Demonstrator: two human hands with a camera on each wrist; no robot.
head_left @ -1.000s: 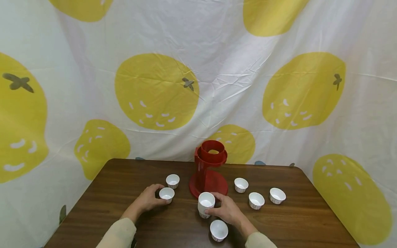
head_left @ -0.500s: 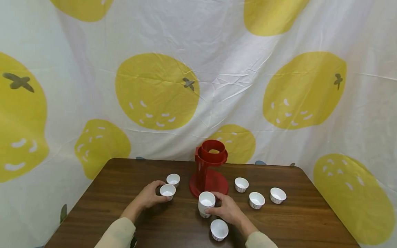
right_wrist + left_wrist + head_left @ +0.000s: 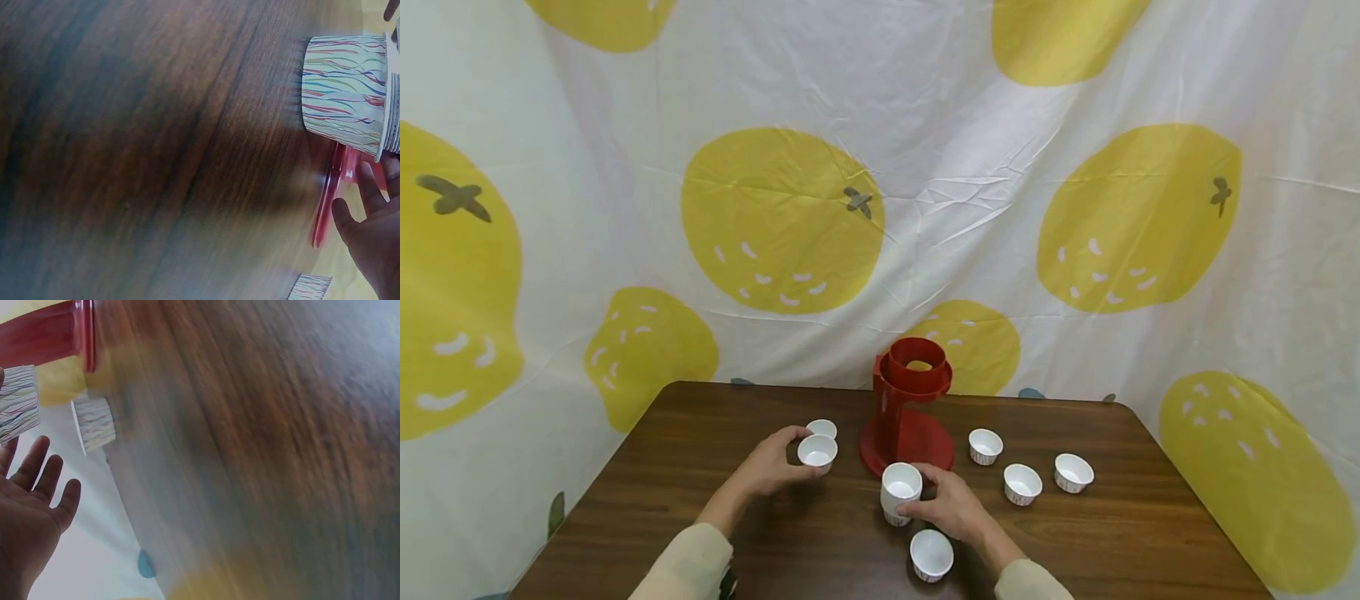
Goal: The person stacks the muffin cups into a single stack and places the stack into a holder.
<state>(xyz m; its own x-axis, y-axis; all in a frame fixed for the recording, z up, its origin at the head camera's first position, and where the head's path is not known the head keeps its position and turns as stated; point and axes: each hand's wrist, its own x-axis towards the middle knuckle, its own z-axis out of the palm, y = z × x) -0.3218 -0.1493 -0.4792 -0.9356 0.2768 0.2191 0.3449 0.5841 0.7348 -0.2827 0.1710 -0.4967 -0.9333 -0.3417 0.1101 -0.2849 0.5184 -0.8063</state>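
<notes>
My left hand pinches a small white paper cup by its sides. In the left wrist view this striped paper cup is off the table. Just behind it stands another paper cup, partly hidden by the held one. My right hand holds a stack of nested paper cups between thumb and fingers. The bottom cup of that stack shows thin wavy coloured lines and stands on the table in the right wrist view. A single paper cup sits nearer me.
A red stand with a ring-shaped top rises behind the stack. On the right are three separate paper cups: one farther back, one in the middle and one rightmost. A lemon-print cloth hangs beyond the brown table.
My left hand has lifted its paper cup and carried it slightly right and away from me, so it now overlaps the cup behind. My right hand and its stack stay nearly still.
</notes>
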